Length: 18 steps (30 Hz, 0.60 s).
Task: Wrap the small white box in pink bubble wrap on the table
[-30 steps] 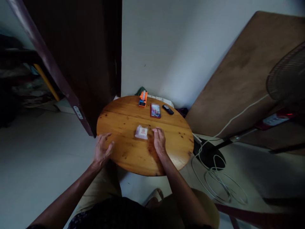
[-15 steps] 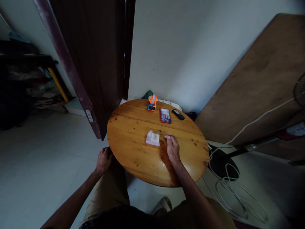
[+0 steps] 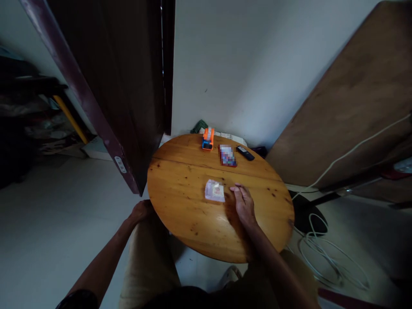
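White packet (image 3: 214, 191) lies flat on the counter (image 3: 180, 189). Right hand (image 3: 243, 205) is just right of the packet: grip open, palm down, fingertips at its edge, holding nothing. Left hand (image 3: 141, 211) is well left of the packet, curled; can't tell its grip. My read: thin and flat, so slide it and pinch an edge.

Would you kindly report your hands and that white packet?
Right hand flat on table, empty, beside white packet. Left hand at near rim. Orange gadget and remote far side.
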### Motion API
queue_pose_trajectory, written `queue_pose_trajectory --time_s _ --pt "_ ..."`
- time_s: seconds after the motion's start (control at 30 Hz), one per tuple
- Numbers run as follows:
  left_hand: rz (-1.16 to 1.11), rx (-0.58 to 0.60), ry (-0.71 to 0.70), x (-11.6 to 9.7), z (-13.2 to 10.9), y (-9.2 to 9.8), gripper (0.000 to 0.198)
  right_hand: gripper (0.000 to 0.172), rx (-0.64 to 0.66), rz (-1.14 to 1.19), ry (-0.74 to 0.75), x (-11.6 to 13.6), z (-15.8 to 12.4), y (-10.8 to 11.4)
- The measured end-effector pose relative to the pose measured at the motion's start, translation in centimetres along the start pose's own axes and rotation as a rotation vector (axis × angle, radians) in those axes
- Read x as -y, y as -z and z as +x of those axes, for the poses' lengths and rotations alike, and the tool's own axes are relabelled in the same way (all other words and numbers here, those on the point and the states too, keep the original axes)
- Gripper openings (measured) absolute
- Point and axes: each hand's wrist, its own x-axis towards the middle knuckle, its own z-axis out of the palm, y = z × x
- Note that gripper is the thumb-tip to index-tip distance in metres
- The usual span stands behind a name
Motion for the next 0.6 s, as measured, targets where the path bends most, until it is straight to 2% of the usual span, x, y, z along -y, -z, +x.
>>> queue_pose_trajectory --time_s 0.13,0.27,0.43,0.6 --pt "-0.017 0.036 0.041 0.5 -0.8 0.9 0.041 0.041 0.017 -0.015 -0.012 0.0 0.1 0.1" --pt "-0.095 0.040 0.022 1.0 -1.3 1.7 0.044 0.037 -0.007 -0.022 -0.001 0.1 0.3 -0.1" --pt "-0.116 0.009 0.027 1.7 -1.5 1.7 0.044 0.035 -0.017 -0.012 0.009 0.7 0.4 -0.3" --pt "-0.074 -0.017 0.028 1.2 -2.3 1.7 0.044 0.034 -0.034 0.017 -0.004 1.0 0.5 -0.6"
